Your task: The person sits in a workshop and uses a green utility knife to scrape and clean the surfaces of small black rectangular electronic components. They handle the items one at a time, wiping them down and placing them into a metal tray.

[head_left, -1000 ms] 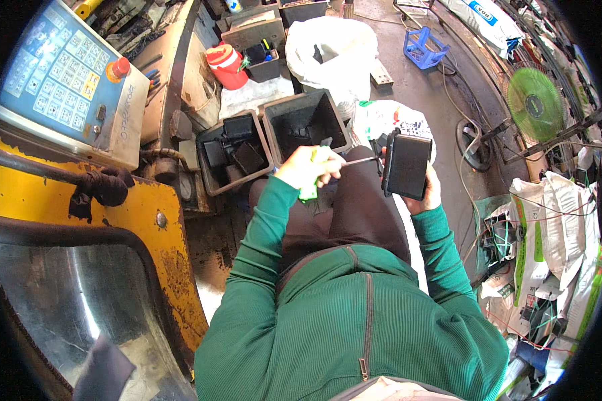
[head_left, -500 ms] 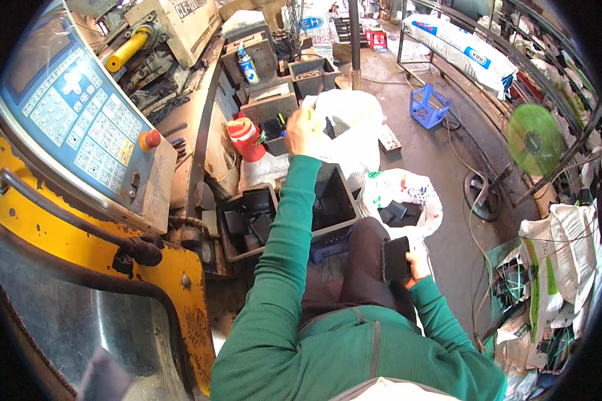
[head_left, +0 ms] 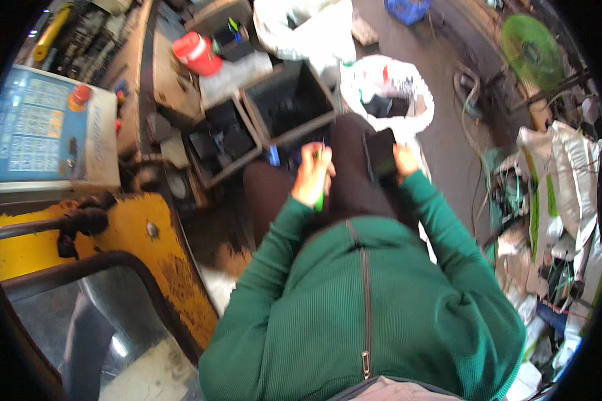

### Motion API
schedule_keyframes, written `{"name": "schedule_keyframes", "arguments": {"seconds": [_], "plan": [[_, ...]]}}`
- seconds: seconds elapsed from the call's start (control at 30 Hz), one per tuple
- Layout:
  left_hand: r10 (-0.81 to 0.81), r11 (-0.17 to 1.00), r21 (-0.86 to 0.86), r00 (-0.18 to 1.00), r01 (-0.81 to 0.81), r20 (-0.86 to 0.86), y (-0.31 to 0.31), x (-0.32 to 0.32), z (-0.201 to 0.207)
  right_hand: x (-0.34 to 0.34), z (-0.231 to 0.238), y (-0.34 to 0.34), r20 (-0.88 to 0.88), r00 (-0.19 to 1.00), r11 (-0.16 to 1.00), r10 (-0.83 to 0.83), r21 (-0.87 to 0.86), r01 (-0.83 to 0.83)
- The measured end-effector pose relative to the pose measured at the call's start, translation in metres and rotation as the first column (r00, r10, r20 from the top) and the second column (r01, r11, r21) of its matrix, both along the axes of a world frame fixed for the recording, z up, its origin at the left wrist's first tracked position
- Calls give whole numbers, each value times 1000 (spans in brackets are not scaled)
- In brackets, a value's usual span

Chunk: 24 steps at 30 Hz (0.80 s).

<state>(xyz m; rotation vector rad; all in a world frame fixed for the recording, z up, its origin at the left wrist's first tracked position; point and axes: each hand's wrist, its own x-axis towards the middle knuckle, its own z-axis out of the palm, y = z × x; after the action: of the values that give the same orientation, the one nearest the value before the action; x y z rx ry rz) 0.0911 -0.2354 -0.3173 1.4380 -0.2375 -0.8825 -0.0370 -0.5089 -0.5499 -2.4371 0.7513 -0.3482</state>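
Observation:
My left hand (head_left: 312,175) is closed around a slim green-handled tool (head_left: 320,202) over my lap. Its handle sticks out below my fist and a thin tip shows above; the kind of tool is blurred. To the right, my right hand (head_left: 406,162) grips a black rectangular plastic part (head_left: 380,154) by its right edge, upright above my thigh. A hand's width separates the tool from the part. Beyond my knees stand two dark bins (head_left: 291,140) side by side, the left one holding black pieces (head_left: 233,142). A white plastic bag (head_left: 418,113) with more black parts sits beyond my right hand.
At left is a yellow machine (head_left: 147,227) with a blue control panel (head_left: 30,127) and red button. A red jug (head_left: 197,53) stands behind the bins, beside a large white sack (head_left: 301,33). On the right are a green fan (head_left: 532,52), hoses and piled sacks (head_left: 562,167).
My left hand has come back from beside the large white sack to my lap, now with the green tool showing. My right hand still holds the black part. The view has tilted downward.

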Motion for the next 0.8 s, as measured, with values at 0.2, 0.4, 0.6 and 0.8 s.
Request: {"name": "schedule_keyframes", "arguments": {"seconds": [0.2, 0.4, 0.6, 0.8], "plan": [[-361, 923, 333, 726, 190, 586, 5, -19, -3, 24, 178, 58, 93, 930, 200, -357, 980, -21], [-446, 895, 363, 510, 259, 735, -16, -23, -18, 27, 170, 46, 64, 929, 175, -364, 985, 1], [-391, 920, 326, 459, 216, 798, -22, -20, -32, 32, 162, 43, 46, 929, 141, -368, 990, 7], [-399, 915, 327, 408, 238, 821, -28, -5, -37, 28, 148, 36, 23, 916, 106, -400, 994, 22]]}}
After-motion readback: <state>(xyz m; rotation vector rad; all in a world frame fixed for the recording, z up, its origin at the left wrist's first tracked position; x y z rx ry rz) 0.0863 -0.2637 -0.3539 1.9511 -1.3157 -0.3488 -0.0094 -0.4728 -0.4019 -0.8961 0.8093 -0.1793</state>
